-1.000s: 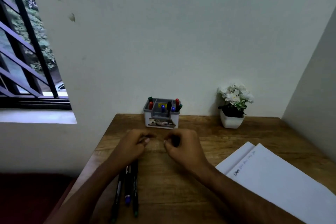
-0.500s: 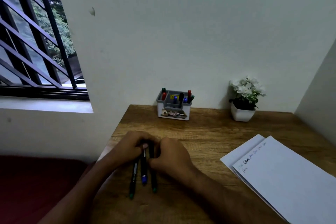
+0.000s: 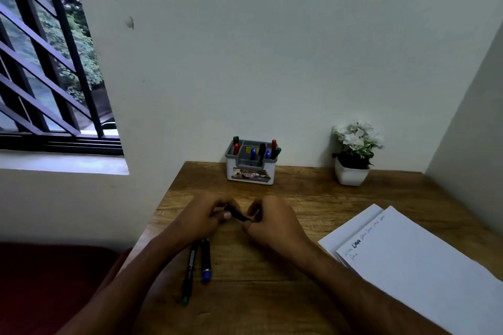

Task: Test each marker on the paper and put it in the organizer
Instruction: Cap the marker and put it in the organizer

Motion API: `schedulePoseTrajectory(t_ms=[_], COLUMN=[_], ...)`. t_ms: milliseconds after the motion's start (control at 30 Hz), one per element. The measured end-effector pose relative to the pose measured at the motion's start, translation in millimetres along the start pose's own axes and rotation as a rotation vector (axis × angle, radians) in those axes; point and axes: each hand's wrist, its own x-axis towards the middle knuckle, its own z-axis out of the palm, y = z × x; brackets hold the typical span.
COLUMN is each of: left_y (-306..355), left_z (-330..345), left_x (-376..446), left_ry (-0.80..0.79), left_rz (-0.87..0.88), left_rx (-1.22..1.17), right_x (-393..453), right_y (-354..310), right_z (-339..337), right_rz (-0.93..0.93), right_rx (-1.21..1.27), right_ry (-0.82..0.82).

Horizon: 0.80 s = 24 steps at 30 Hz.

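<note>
Two capped markers (image 3: 196, 266) lie side by side on the wooden desk (image 3: 272, 294) under your left forearm. Your left hand (image 3: 202, 216) curls its fingers round one end of a black marker (image 3: 237, 213), and your right hand (image 3: 272, 219) pinches the other end, just above the desk. Beyond them, the organizer (image 3: 251, 168) stands against the wall, several markers upright in it. A potted plant (image 3: 353, 155) stands further right. The paper (image 3: 422, 266) lies at your right, scribbles near its top edge.

Perhaps ten markers (image 3: 205, 261), two hands (image 3: 202, 216).
</note>
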Motion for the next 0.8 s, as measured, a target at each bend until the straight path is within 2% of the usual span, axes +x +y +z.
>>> schedulePoseTrajectory(t_ms=[133,267,467,800], left_y=[21,42,71,105], left_z=[13,24,43,67], left_x=[17,34,56,75], left_ry=[0.040,0.080,0.059,0.106], left_rz=[0.033,0.101,0.189,0.184], left_rx=[0.006,0.000,0.010,-0.062], right_x=[-1,-2,-4,-17], right_y=[18,37,64,92], right_z=[-11,-27,-51,-72], right_rz=[-0.053,-0.065,-0.092,-0.125], right_rx=[0.015,0.048,0.065,0.072], right_ry=[0.021,0.112,0.169,0.197])
